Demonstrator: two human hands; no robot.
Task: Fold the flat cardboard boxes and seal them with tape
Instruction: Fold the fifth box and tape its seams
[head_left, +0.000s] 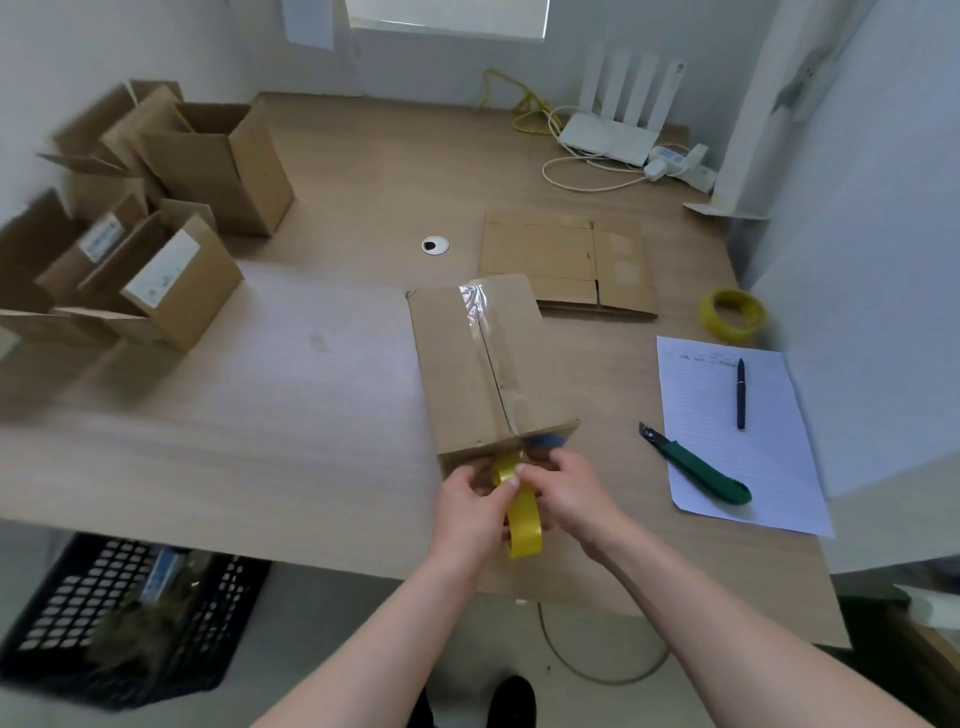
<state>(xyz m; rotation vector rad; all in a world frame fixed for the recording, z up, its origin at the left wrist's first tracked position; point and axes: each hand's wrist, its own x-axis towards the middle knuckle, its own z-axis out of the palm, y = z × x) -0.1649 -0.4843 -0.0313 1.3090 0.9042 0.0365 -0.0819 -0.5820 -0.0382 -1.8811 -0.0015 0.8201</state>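
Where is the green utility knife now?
In the head view, the green utility knife lies on the table's right side, across the lined paper's lower-left edge, below the pen.

This looks like a small office room used for packing. A wooden tabletop (337, 374) fills a corner with white walls. A white router (608, 137) with tall antennas and its cables sit at the back. A lined sheet of paper (769, 467) with a pen (741, 393) lies nearby. Open cardboard boxes (171, 208) stand together, and a black crate (104, 613) is on the floor.
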